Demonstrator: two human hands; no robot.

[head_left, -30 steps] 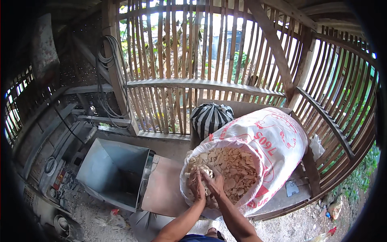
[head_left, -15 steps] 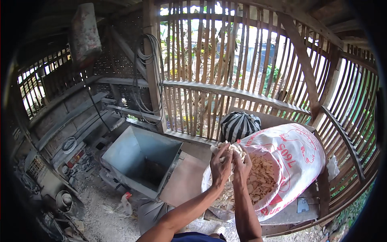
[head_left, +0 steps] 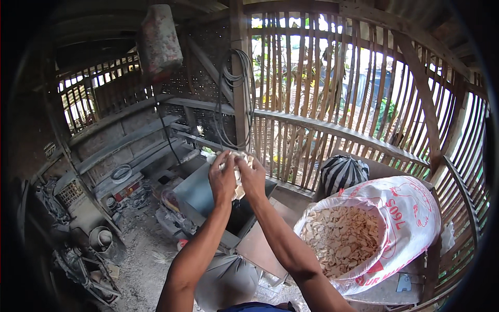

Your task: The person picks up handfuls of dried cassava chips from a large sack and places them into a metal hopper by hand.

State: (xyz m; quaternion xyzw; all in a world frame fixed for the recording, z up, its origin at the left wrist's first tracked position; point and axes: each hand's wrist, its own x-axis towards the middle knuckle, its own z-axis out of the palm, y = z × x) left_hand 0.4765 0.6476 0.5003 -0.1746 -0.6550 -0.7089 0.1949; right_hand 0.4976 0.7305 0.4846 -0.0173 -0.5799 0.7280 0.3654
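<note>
Cupped together, my left hand point(head_left: 222, 181) and my right hand point(head_left: 252, 179) hold a heap of pale dried chips point(head_left: 238, 162) between them. Both hands are above an open-topped blue-grey metal hopper point(head_left: 193, 190), and they hide part of its far side. A few chips show below my palms. To the right, a large white sack with red print point(head_left: 416, 210) lies tilted with its mouth open toward me. Flat, broken dried chips point(head_left: 340, 236) fill that mouth.
A flat board point(head_left: 265, 239) lies between hopper and sack. Behind the sack sits a black-and-white striped bundle point(head_left: 343, 174). A grey filled sack point(head_left: 227, 283) stands below the hopper. Cable loops point(head_left: 236, 78) hang on a post. Buckets point(head_left: 104, 242) stand at left.
Both hands have moved left with the chips, from over the sack's mouth to over the hopper. The view has turned left.
</note>
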